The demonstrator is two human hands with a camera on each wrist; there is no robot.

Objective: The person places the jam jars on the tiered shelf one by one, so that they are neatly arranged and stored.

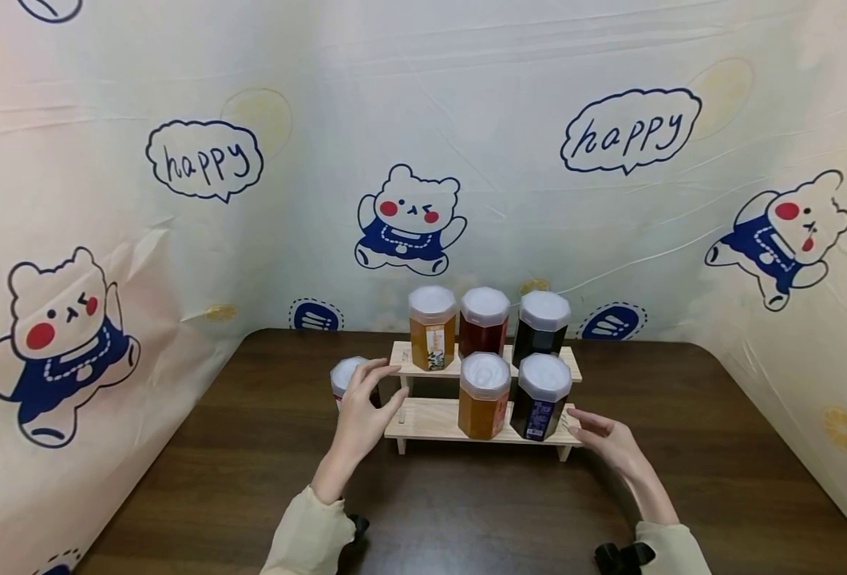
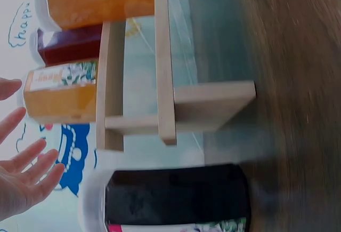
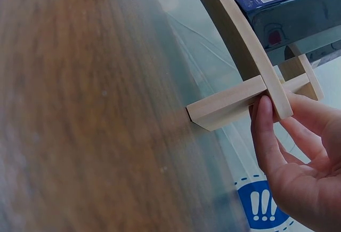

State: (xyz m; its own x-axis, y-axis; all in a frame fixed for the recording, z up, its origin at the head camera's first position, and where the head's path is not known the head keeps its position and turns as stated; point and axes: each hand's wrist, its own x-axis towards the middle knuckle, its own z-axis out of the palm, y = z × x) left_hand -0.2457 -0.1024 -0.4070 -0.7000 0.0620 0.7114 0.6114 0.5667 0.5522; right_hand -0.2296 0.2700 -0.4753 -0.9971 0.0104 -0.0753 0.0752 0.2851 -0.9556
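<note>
A two-tier wooden display stand (image 1: 430, 419) holds several white-lidded eight-sided jars. On its upper tier are an amber jar (image 1: 433, 343), a dark red jar (image 1: 482, 334) and a black jar (image 1: 538, 335). An orange jar (image 1: 482, 415) and a dark jar with a blue label (image 1: 536, 415) occupy the lower tier's middle and right. My right hand (image 3: 303, 152) pinches the right end of that lower shelf between thumb and fingers. Beside the stand's left end, my left hand (image 1: 361, 411) is raised with spread fingers, holding nothing. It partly hides another dark jar (image 2: 176, 194) standing on the table.
The brown wooden table (image 1: 466, 511) extends in front of the stand and to both sides. A pale cloth (image 1: 509, 216) printed with bears and "happy" bubbles hangs behind and along the sides. Black wrist straps (image 1: 623, 557) show at the sleeves.
</note>
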